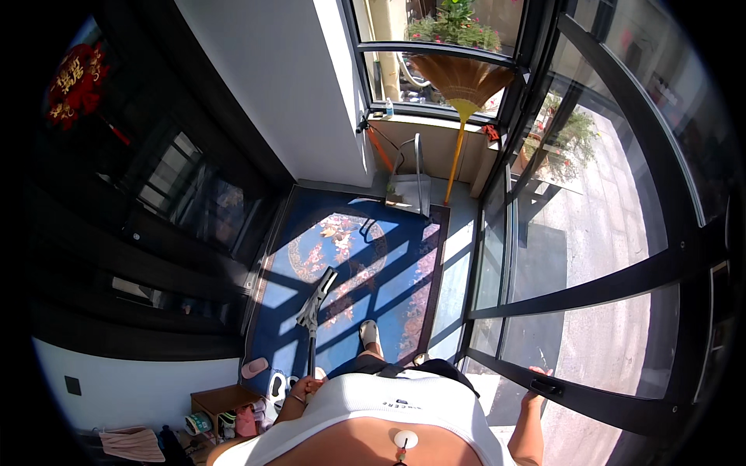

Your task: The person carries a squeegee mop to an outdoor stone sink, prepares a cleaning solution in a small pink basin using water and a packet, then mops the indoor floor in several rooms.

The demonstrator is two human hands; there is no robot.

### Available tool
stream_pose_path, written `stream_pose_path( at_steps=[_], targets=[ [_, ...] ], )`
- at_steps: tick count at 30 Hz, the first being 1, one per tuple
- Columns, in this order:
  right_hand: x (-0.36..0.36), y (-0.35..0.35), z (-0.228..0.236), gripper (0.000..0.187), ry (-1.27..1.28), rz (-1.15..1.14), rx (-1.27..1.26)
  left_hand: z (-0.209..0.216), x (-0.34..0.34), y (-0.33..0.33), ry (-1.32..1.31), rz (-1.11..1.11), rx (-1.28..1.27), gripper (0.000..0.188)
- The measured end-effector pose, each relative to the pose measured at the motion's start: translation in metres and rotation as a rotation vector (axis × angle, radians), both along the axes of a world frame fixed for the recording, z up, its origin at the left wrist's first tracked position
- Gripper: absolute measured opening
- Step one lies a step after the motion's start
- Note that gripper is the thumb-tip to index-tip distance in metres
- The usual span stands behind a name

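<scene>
My left hand (309, 386) is closed round the dark tube of a vacuum cleaner (312, 349), low and left of my body. Its grey floor head (318, 295) points away from me over the blue patterned carpet (299, 268). Whether the floor head touches the carpet is hard to tell. At the right, my right hand (535, 392) grips the black handle (547, 387) on the dark-framed glass door (606, 400), with the fingers partly hidden by the frame. One of my feet, in a light shoe (370, 336), stands on the carpet.
A long-handled dustpan (409, 194) and a yellow-handled broom (457, 155) stand against the far wall. Dark panelled doors (155, 233) line the left. A pink slipper (255, 367) and a wooden shoe cabinet (221, 398) are at the lower left. Potted plants (556, 147) show outside.
</scene>
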State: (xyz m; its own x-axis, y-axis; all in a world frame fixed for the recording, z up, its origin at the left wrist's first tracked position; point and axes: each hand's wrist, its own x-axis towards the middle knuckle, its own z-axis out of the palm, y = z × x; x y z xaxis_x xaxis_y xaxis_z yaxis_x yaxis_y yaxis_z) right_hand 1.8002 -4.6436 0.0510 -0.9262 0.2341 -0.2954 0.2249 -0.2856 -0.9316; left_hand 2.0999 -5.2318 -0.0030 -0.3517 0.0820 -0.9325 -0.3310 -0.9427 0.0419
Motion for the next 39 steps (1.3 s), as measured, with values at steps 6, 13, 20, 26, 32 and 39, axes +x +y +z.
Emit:
stream_pose_path(
  at_steps=[6, 13, 20, 26, 32, 39],
  targets=[
    [0.072, 0.011, -0.019, 0.041, 0.08, -0.189, -0.141, -0.006, -0.01, -0.064, -0.054, -0.153, -0.037, 0.006],
    [0.161, 0.019, -0.036, 0.018, -0.71, -0.627, 0.227, -0.013, -0.029, -0.106, -0.082, -0.305, -0.015, 0.007],
    [0.102, -0.099, 0.052, 0.027, -0.205, 0.36, 2.244, -0.01, -0.042, -0.135, -0.109, -0.414, -0.019, 0.008],
    [0.136, -0.06, 0.058, 0.021, -1.016, 0.688, 1.95, -0.006, -0.045, -0.14, -0.137, -0.451, -0.028, 0.01],
    [0.155, -0.059, 0.07, 0.027, -1.318, 0.752, 1.745, 0.002, -0.043, -0.134, -0.175, -0.463, -0.048, 0.011],
    [0.175, -0.033, 0.046, 0.035, -1.603, 0.927, 1.425, 0.021, -0.031, -0.103, -0.22, -0.439, -0.096, 0.013]
  ],
)
